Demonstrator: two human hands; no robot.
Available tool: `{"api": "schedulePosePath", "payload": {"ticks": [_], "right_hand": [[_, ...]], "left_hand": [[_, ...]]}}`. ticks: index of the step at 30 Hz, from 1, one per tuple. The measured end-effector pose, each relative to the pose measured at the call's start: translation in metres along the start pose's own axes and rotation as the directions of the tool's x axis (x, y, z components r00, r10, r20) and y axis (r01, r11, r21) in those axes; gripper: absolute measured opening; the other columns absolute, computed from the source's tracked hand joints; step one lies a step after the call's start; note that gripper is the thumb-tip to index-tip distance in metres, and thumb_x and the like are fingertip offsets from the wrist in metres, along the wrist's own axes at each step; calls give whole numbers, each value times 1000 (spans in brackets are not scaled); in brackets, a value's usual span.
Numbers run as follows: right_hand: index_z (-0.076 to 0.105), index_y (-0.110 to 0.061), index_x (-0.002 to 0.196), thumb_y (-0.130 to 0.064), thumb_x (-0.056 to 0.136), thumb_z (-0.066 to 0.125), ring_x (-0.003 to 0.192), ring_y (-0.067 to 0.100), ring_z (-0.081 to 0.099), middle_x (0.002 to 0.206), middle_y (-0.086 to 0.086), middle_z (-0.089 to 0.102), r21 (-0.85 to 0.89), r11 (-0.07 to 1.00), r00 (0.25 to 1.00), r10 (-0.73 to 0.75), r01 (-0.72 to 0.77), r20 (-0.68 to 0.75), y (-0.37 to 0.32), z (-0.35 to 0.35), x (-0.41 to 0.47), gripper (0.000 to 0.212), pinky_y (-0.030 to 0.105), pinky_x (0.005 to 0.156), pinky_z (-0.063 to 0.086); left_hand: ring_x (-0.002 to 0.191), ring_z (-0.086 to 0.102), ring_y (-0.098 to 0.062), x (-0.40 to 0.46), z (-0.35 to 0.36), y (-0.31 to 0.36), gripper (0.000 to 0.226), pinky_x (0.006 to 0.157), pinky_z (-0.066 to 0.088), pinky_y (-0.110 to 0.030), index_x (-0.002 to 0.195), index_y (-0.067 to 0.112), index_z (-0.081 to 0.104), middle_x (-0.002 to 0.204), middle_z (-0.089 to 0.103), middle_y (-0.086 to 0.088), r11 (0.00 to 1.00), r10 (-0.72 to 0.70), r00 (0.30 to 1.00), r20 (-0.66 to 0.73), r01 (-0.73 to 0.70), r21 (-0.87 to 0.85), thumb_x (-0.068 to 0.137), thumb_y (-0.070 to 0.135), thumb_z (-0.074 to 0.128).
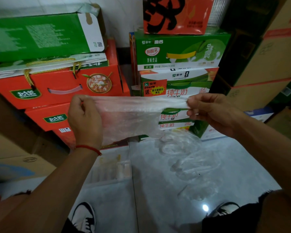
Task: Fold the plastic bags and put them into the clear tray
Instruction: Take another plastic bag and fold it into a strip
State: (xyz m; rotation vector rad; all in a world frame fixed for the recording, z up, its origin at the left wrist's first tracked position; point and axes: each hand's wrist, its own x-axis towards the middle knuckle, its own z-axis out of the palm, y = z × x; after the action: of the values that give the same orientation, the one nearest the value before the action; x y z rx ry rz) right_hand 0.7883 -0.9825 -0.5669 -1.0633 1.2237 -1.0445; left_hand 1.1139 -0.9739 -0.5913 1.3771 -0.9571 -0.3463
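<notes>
We hold a clear plastic bag point(129, 115) stretched in the air in front of us, its long axis running left to right, top edge pulled taut and level, the rest hanging down. Our left hand point(85, 118) pinches the bag's left end; our right hand point(213, 113) pinches the gathered right end. More clear plastic bags point(190, 163) lie crumpled on the pale floor point(242, 165) below. Behind stand stacked cartons: orange boxes point(60, 86) with a green "北大荒" badge, a green Mengniu box point(180, 51) reading "酸酸乳" and "250ml X 20", and milk cartons point(176, 91) marked "纯牛奶". Our shoes point(83, 216) show at the bottom.
</notes>
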Motion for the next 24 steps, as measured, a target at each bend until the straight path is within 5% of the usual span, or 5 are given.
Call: {"api": "schedulePosePath", "payload": {"ticks": [10, 16, 19, 22, 24], "right_hand": [[75, -8, 86, -7, 89, 74, 68, 19, 66, 75, 8, 72, -196, 965, 973, -200, 174, -118, -5, 1, 4, 4, 33, 75, 63], [72, -5, 86, -6, 95, 70, 67, 16, 65, 73, 7, 68, -225, 962, 959, -201, 154, -202, -5, 2, 7, 9, 38, 79, 59], [73, -16, 103, -23, 99, 69, 92, 19, 72, 98, 1, 73, -390, 907, 922, -276, 157, -271, -2, 1, 10, 10, 42, 87, 61], [61, -29, 133, -56, 95, 65, 120, 8, 61, 133, -10, 63, -660, 666, 851, -520, 348, -77, -8, 14, 2, 46, 37, 98, 54], [51, -34, 144, -66, 92, 60, 128, -2, 50, 145, -19, 53, -689, 574, 861, -486, 442, 148, -11, 35, -10, 62, 27, 103, 44]], "left_hand": [[64, 43, -4, 0, 1, 0, 24, 56, 33, -20, 90, 17, 51, 71, 46, 10, 988, 125, 991, 51, -129, 83, 107, 31, 43], [65, 53, -41, 0, 3, -3, 32, 60, 47, -57, 89, 24, 49, 73, 54, -24, 988, 146, 974, 172, -151, 14, 106, 49, 41], [61, 51, -40, -2, 3, 3, 29, 57, 47, -59, 87, 31, 49, 70, 52, -25, 990, 138, 964, 228, -143, 6, 106, 51, 40], [51, 44, -21, -10, 6, 14, 26, 49, 39, -38, 89, 25, 51, 59, 45, -8, 992, 123, 950, 286, -111, -59, 109, 39, 42], [49, 41, -12, -16, 8, 20, 26, 49, 36, -30, 91, 17, 51, 58, 42, -4, 987, 157, 918, 364, -137, -79, 110, 32, 42]]}}
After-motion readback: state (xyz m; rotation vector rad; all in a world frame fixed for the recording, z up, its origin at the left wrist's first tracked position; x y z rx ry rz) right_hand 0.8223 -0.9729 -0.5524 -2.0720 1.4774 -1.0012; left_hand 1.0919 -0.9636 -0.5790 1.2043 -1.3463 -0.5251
